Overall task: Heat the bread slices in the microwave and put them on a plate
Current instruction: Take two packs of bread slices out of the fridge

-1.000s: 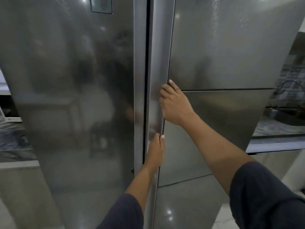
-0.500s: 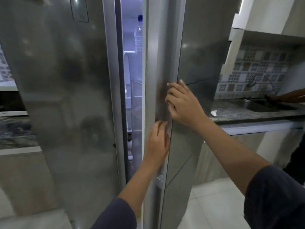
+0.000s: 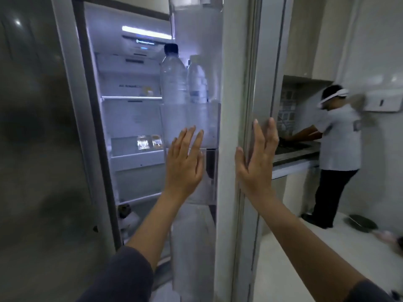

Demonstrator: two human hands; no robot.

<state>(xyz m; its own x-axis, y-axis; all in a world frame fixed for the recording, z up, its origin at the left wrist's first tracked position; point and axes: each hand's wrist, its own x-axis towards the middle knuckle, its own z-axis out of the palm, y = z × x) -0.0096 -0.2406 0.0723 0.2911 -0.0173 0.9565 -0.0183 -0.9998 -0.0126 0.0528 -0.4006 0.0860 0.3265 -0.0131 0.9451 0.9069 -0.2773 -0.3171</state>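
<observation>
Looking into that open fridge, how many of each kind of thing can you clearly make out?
Water bottles: 2
Clear packs: 2
Total: 4
Other items are too blurred to count.

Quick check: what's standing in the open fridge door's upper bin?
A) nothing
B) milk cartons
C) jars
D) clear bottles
D: two clear bottles, one with a dark cap, stand side by side in the door bin.
</observation>
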